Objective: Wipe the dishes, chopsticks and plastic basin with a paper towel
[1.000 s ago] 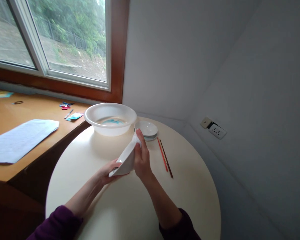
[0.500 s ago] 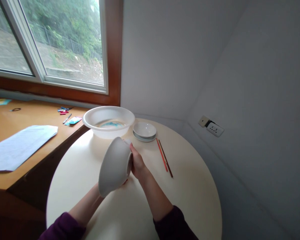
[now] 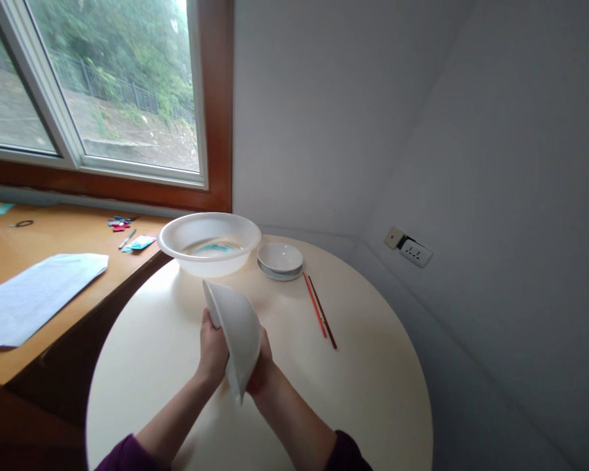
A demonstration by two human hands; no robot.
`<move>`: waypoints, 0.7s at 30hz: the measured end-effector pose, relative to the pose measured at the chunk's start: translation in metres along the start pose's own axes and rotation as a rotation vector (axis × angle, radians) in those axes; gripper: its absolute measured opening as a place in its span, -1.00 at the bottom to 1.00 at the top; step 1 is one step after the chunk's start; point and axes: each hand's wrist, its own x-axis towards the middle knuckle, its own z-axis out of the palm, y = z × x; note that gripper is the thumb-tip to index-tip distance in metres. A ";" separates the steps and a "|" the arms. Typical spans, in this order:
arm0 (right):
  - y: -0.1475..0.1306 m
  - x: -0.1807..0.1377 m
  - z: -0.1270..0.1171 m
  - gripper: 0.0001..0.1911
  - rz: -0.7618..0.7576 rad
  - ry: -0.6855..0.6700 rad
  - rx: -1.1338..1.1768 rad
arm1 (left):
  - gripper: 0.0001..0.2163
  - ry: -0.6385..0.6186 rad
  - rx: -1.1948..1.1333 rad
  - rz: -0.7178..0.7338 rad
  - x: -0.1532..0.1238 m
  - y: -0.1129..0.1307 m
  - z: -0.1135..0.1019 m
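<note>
A white bowl (image 3: 240, 327) is held up on its side over the round table, its rim to the left and its rounded underside to the right. My left hand (image 3: 213, 347) is closed at the rim on the open side, with its fingertips hidden inside the bowl. Against the underside is my right hand (image 3: 264, 363), partly covered by the bowl, its fingers closed on it. A pale flap (image 3: 233, 379) shows below my left hand; whether it is cloth or part of the bowl I cannot make out.
On the white round table (image 3: 373, 379), a translucent basin (image 3: 216, 265) with something blue in its bottom stands behind the bowl. Beside it are stacked white dishes (image 3: 281, 257), then red chopsticks (image 3: 315, 306) and brown chopsticks (image 3: 322, 311). Papers (image 3: 44, 294) lie on the wooden desk (image 3: 63, 229) at left.
The bowl has turned so its open side faces left and now shows more edge-on. My left hand has come into sight at the rim, and my right hand has moved down behind the underside.
</note>
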 end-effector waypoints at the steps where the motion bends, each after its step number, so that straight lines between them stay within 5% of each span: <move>1: 0.006 -0.003 -0.001 -0.72 -0.029 0.017 0.011 | -0.70 0.006 0.016 -0.014 0.003 -0.001 -0.002; 12: 0.032 -0.035 -0.017 -0.60 -0.392 0.393 0.035 | -0.69 -0.017 0.124 0.069 0.013 -0.002 0.000; 18: 0.014 -0.042 -0.012 -0.51 -0.704 0.322 -0.306 | -0.65 -0.041 0.085 0.063 0.012 -0.009 0.000; 21: 0.002 -0.039 -0.009 -0.49 -0.713 0.259 -0.444 | -0.62 -0.145 0.033 0.021 0.010 -0.009 0.001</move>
